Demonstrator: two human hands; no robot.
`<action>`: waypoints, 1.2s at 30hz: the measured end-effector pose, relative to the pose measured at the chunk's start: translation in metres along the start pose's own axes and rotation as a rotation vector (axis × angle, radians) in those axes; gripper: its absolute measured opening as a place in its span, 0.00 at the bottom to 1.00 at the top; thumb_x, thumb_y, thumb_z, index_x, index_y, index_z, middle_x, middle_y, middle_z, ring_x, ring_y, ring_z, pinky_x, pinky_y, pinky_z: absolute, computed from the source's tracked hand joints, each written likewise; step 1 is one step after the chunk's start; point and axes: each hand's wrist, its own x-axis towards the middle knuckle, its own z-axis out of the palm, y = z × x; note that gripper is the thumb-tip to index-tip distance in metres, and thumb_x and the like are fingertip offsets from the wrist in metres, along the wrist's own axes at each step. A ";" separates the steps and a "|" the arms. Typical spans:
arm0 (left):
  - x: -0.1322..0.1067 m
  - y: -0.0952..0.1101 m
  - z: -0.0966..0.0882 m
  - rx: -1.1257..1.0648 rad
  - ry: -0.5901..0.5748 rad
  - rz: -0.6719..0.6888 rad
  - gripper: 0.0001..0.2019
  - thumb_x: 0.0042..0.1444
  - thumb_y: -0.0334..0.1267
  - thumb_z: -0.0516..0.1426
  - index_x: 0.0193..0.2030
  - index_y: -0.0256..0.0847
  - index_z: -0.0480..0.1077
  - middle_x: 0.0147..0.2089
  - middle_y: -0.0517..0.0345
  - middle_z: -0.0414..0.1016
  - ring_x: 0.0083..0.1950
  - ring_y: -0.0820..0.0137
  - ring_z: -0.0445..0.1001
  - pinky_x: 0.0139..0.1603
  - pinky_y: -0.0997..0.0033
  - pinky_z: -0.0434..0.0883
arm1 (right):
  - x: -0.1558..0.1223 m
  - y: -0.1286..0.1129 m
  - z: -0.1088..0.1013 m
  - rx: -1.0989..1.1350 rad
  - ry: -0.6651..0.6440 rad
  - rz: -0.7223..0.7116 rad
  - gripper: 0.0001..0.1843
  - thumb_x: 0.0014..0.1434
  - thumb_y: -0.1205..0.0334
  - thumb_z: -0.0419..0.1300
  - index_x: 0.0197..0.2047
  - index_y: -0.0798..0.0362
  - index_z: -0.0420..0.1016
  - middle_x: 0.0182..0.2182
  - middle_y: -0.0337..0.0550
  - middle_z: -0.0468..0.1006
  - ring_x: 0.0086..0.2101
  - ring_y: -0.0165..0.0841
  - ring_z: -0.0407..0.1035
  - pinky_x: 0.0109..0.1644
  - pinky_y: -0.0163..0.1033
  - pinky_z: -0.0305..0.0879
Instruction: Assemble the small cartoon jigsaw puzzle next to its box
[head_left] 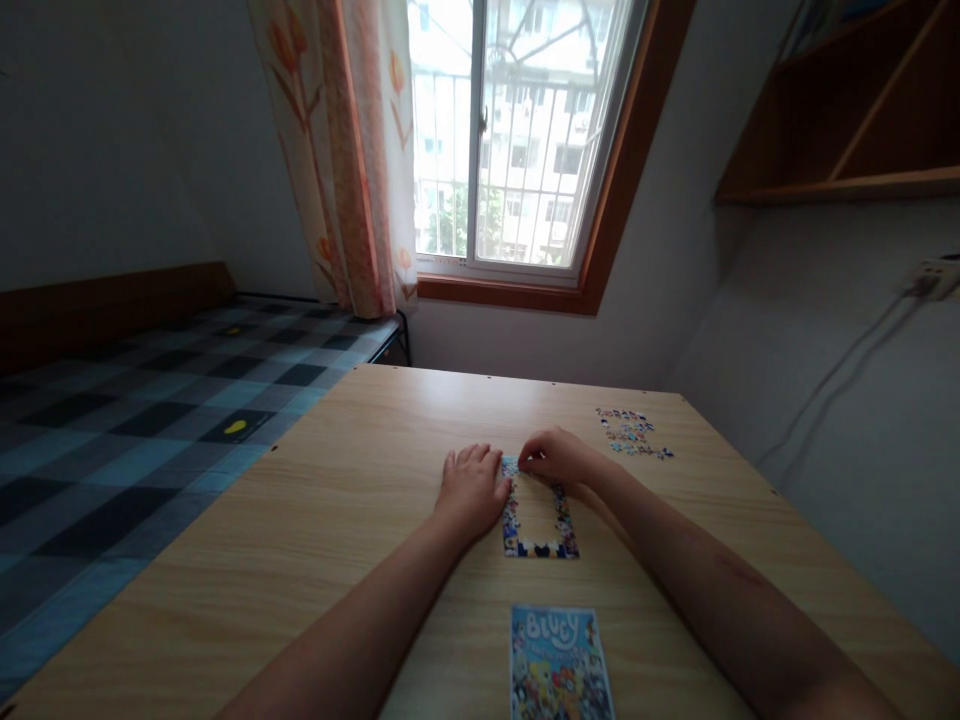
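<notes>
Through the head camera I am seeing a table [375,480] of pale wood with streaky grain. Near its middle the puzzle [541,550] is forming a thin rectangular border of colourful card, enclosing bare wood. The left hand [469,490] is lying flat beside it, fingers stretched out, thumb apart and touching the left border. The right hand [556,457] is curling over the top border, fingertips bent close together; I cannot tell whether they are clamping a piece. Small knobbly pieces [631,437] are lying in rough rows beyond the right forearm. Nearer me, a flat "Bluey" sheet [561,665] is resting on the wood. Checked cloth [172,400] is covering the bed, and a flowered curtain [364,150] is hanging in folds. A brown shelf [885,188] is showing a slanted divider, its inside too dim to read.
</notes>
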 end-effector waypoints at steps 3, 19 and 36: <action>0.000 0.001 -0.001 -0.005 -0.006 -0.004 0.21 0.63 0.45 0.54 0.62 0.45 0.69 0.68 0.48 0.67 0.69 0.55 0.61 0.71 0.43 0.51 | 0.000 -0.001 0.000 0.000 -0.009 0.018 0.09 0.57 0.59 0.65 0.38 0.47 0.87 0.29 0.40 0.83 0.28 0.30 0.71 0.34 0.33 0.60; 0.000 0.003 0.004 0.004 0.061 0.196 0.20 0.65 0.39 0.53 0.62 0.41 0.69 0.69 0.48 0.66 0.71 0.54 0.60 0.71 0.43 0.55 | -0.004 0.024 -0.013 0.151 0.005 -0.004 0.11 0.56 0.57 0.66 0.39 0.53 0.85 0.28 0.39 0.79 0.28 0.28 0.68 0.33 0.32 0.60; 0.006 0.002 0.004 -0.088 0.044 0.410 0.15 0.66 0.35 0.53 0.54 0.44 0.78 0.57 0.52 0.79 0.60 0.60 0.74 0.66 0.53 0.67 | -0.002 0.023 -0.012 0.064 -0.056 -0.007 0.10 0.55 0.58 0.66 0.39 0.51 0.86 0.32 0.39 0.83 0.30 0.29 0.71 0.35 0.31 0.61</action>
